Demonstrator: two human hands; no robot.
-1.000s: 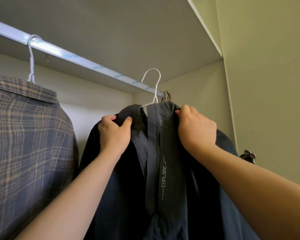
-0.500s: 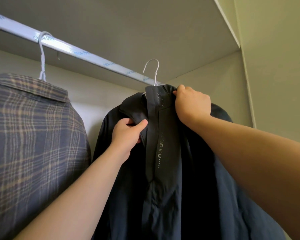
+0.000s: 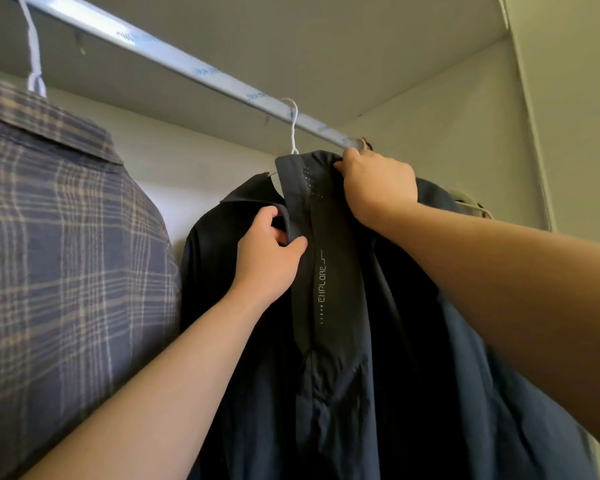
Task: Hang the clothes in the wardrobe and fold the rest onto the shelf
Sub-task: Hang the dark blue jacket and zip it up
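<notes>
The dark jacket (image 3: 333,306) hangs on a white hanger (image 3: 293,126) at the rail's (image 3: 187,64) far right, left hand (image 3: 269,258) pinching the placket, right hand (image 3: 378,188) closed on the collar, so I'd tug both sides evenly to seat it square.

Two hangers (image 3: 292,128) — two shirts (image 3: 326,306), perhaps a third — one rail (image 3: 187,62).

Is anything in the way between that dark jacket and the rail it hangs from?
Nothing visible. The dark jacket already hangs by its white hanger on the rail. The left hand and right hand grip its collar directly; the plaid shirt hangs apart, to the left.
</notes>
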